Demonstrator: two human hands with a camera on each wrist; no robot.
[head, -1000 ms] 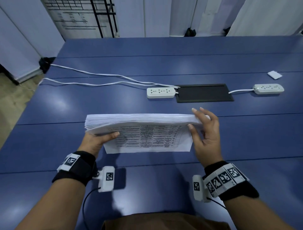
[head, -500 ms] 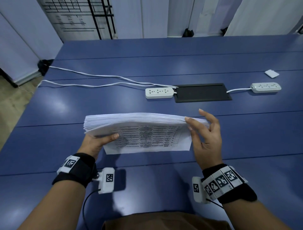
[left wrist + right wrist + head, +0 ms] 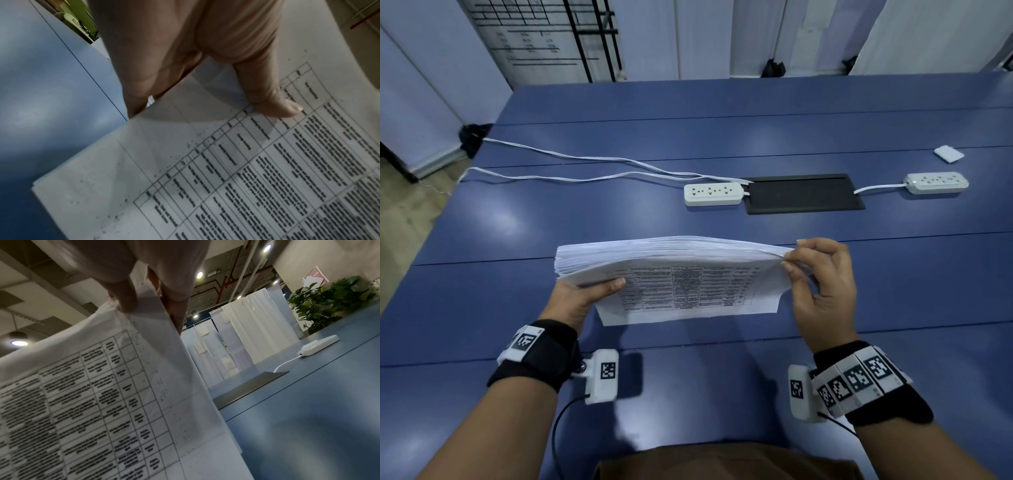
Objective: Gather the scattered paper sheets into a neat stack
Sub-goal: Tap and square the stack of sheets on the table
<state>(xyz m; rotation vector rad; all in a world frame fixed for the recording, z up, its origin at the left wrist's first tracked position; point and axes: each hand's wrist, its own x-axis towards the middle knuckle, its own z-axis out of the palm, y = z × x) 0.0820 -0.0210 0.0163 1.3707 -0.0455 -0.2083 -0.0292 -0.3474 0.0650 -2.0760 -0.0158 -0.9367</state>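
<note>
A thick stack of white paper sheets [image 3: 681, 274] stands on its long edge on the blue table [image 3: 688, 377], its near face printed with a table of text. My left hand [image 3: 582, 294] grips the stack's left end, thumb [image 3: 281, 107] flat on the printed face [image 3: 226, 170] and fingers hidden behind. My right hand [image 3: 815, 274] pinches the stack's upper right corner between thumb [image 3: 127, 301] and fingers [image 3: 176, 311]. The printed sheet [image 3: 82, 402] fills the left of the right wrist view. The top edges of the sheets fan slightly.
Beyond the stack lie a white power strip [image 3: 714, 193] with its cords [image 3: 585, 168], a black cable hatch [image 3: 804, 193], a second power strip [image 3: 936, 182] and a small white pad [image 3: 948, 153]. Partitions and a potted plant [image 3: 333, 301] stand past the table.
My right hand has shifted from lying against the stack's right end to pinching its upper right corner. The left hand and the stack have stayed about where they were.
</note>
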